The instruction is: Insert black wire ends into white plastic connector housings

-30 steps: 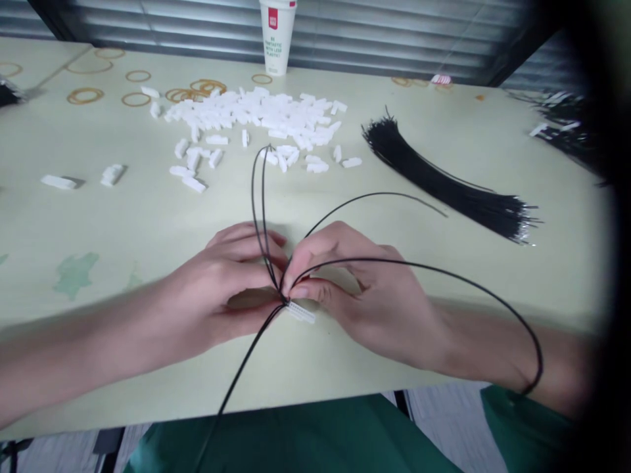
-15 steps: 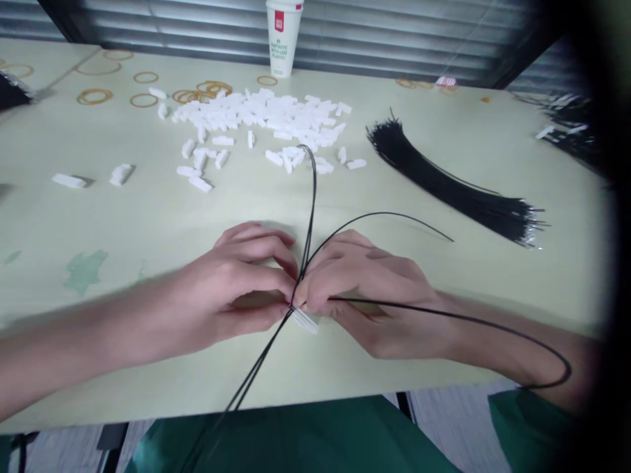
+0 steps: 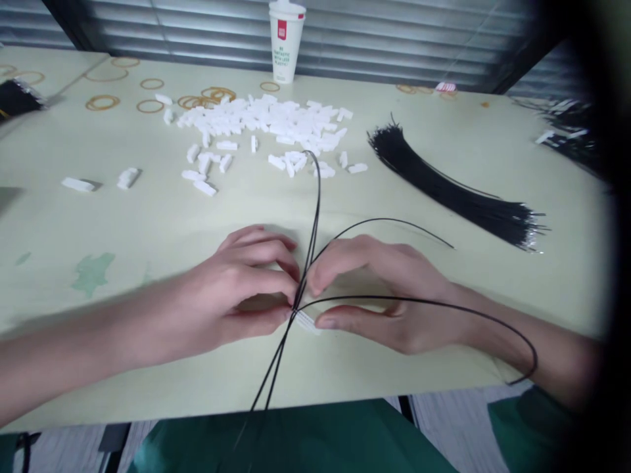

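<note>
"So, what takes up most of the view?"

"A pale green table point(image 3: 162, 223), running back to grey slatted blinds point(image 3: 394, 43). Below its near edge show green clothing point(image 3: 296, 437) and grey floor point(image 3: 453, 420)."

"Anything blocking?"

"A dark blur point(image 3: 618, 328) down the right edge — it cuts into a heap of black leads point(image 3: 574, 141)."

"And the hands?"

"Left hand point(image 3: 251, 282): thumb and forefinger pinch a small white connector point(image 3: 306, 322), low in the middle. Right hand point(image 3: 394, 295): thumb and forefinger stand apart around its other end; I can't tell whether the thumb touches."

"Beyond them?"

"A thick black wire bundle point(image 3: 448, 177) slants at right. A pile of white pieces point(image 3: 266, 121) spreads mid-table, a paper cup point(image 3: 286, 56) upright behind it, rubber bands point(image 3: 102, 102) mostly to the left."

"What crosses the connector?"

"Thin black wires point(image 3: 315, 217) gather at its left end — one arcs over the right wrist, others run down past the table edge."
</note>
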`<act>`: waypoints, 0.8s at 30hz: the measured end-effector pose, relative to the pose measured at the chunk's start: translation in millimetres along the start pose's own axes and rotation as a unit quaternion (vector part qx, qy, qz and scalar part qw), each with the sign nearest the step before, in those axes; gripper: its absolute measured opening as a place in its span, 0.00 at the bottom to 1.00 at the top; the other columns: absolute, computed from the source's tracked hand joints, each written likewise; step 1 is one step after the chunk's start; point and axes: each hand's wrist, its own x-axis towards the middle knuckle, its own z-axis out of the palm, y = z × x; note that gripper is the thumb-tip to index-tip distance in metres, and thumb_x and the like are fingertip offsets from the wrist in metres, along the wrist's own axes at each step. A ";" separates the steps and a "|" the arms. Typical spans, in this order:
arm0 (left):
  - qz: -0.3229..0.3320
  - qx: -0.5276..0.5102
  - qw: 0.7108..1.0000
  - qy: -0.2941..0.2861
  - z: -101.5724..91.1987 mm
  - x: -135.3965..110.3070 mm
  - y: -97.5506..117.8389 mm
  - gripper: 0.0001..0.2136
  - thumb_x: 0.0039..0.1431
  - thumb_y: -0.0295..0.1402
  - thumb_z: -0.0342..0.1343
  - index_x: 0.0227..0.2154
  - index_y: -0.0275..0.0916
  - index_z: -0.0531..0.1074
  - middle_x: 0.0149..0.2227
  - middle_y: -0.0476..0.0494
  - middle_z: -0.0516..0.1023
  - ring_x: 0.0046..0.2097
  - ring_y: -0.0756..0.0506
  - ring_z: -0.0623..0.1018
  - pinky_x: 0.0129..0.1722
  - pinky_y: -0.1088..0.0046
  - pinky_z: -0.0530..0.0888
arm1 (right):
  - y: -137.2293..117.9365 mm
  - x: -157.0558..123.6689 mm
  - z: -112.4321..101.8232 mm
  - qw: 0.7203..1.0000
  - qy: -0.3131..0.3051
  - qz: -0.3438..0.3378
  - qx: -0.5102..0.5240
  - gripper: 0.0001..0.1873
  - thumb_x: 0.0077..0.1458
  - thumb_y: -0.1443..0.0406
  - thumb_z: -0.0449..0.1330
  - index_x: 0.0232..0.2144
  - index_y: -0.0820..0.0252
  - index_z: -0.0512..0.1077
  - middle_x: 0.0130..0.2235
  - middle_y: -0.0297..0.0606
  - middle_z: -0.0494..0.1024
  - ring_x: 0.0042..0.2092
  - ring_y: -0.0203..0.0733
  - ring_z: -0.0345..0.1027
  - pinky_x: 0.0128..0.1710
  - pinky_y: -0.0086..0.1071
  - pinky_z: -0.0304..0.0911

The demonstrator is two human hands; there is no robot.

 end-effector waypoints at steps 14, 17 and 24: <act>-0.020 0.016 0.998 0.060 10.4 -0.9 8.4 0.03 0.53 0.25 0.53 0.27 0.37 0.69 0.33 0.45 0.69 0.42 0.45 0.68 0.49 0.63 0.64 | -5.3 8.8 29.2 0.970 0.035 0.214 0.108 0.16 0.48 0.59 0.62 0.30 0.58 0.58 0.24 0.24 0.60 0.24 0.28 0.52 0.21 0.22 0.49; -0.015 0.022 0.998 0.060 10.9 -0.8 11.9 0.04 0.50 0.23 0.53 0.24 0.37 0.66 0.31 0.47 0.67 0.39 0.47 0.67 0.49 0.65 0.64 | -4.2 11.3 27.0 0.956 0.068 0.184 0.220 0.10 0.54 0.60 0.56 0.28 0.61 0.63 0.20 0.25 0.57 0.22 0.26 0.50 0.20 0.22 0.48; -0.014 0.010 0.999 0.045 6.2 0.1 10.5 0.07 0.45 0.20 0.53 0.25 0.38 0.67 0.32 0.48 0.68 0.40 0.46 0.68 0.49 0.66 0.65 | 29.2 26.4 -2.8 0.845 0.201 0.220 0.444 0.15 0.56 0.56 0.54 0.26 0.61 0.64 0.13 0.22 0.52 0.16 0.25 0.40 0.15 0.22 0.39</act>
